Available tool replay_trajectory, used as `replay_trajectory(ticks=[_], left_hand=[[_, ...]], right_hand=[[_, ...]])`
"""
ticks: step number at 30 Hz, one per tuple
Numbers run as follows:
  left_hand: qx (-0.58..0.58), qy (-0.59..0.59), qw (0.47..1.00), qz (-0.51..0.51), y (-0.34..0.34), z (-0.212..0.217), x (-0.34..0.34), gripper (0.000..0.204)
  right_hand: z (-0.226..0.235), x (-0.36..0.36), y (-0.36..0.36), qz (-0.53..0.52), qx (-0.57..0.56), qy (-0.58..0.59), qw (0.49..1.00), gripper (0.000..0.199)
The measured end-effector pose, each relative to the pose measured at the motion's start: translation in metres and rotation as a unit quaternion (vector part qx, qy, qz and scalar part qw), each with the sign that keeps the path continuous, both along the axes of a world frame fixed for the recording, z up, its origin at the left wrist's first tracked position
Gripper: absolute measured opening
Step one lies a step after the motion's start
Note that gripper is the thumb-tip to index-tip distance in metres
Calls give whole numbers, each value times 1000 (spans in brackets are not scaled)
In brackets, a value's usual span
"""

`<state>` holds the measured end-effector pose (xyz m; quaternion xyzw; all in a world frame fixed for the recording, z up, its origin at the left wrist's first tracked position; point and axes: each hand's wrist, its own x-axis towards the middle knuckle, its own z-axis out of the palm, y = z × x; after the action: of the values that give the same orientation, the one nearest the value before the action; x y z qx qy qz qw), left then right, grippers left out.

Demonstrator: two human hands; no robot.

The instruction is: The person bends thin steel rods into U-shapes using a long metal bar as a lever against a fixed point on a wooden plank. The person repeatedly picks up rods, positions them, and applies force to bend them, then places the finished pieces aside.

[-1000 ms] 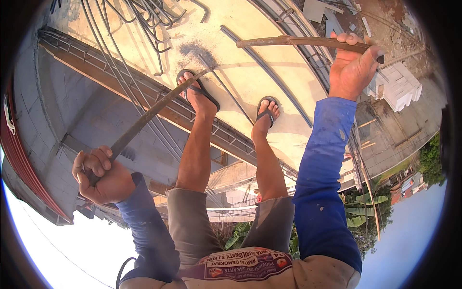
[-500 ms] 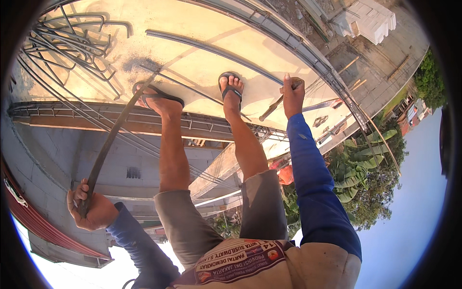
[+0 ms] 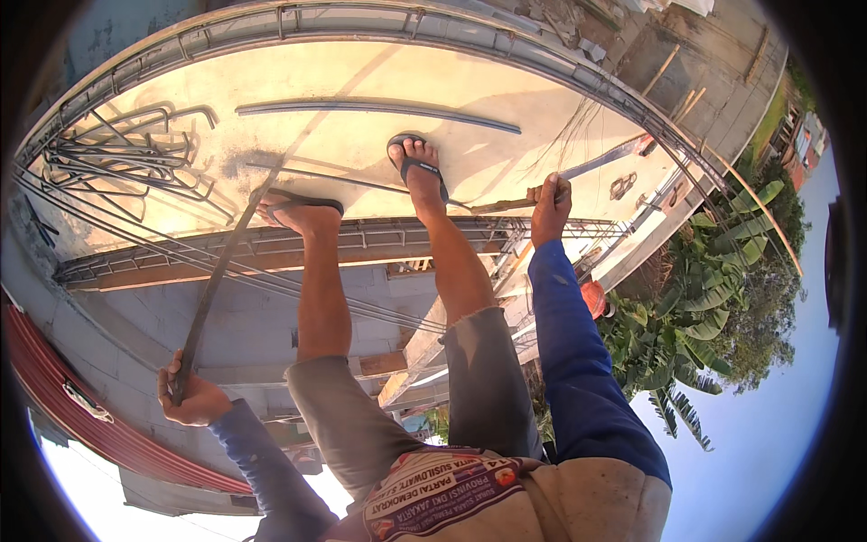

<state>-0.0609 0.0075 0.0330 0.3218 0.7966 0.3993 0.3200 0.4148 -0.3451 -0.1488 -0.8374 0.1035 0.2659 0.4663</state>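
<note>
My left hand (image 3: 193, 396) is closed round the lower end of a long dark bar (image 3: 215, 289). This bar slants up to the front of my left sandal (image 3: 307, 200), where its far end meets or overlaps a thin steel rod (image 3: 348, 180). The rod lies across the pale board between my feet. My right hand (image 3: 549, 210) grips a short brownish stick-like tool (image 3: 504, 207), held nearly level. Its left end is close to the rod's right end, and I cannot tell whether they touch. The tool's exact kind is unclear.
Bent steel bars (image 3: 126, 163) are heaped on the board (image 3: 298, 72) at the left. Straight rods (image 3: 375, 108) lie beyond my feet. Reinforcement cages run along the far edge (image 3: 361, 23) and near edge (image 3: 217, 242). Past the near edge is a drop; banana plants (image 3: 700, 289) stand right.
The view has shifted. The tool in my right hand has swung from a slant to nearly level, its left end now by the rod. My left hand keeps its grip on the long bar.
</note>
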Motion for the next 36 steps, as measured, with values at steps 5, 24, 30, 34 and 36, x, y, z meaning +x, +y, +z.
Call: replay_trajectory(ticks=[5,24,30,34,36], left_hand=[[-17,-9,1000,-22,0,0,0,48],[-34,51,996,-67,6,9,52,50],[-29,69,995,-69,29,11,65,47],[-29,39,995,-87,24,0,71,46],[-27,57,994,-90,23,-3,66,46]], right_hand=[[22,-22,-46,-12,-119,-9,993,29],[136,-154,-253,243,-279,271,889,46],[127,-175,-254,304,-339,367,811,44],[101,-200,-237,301,-362,350,810,39],[87,-204,-217,313,-372,348,802,37]])
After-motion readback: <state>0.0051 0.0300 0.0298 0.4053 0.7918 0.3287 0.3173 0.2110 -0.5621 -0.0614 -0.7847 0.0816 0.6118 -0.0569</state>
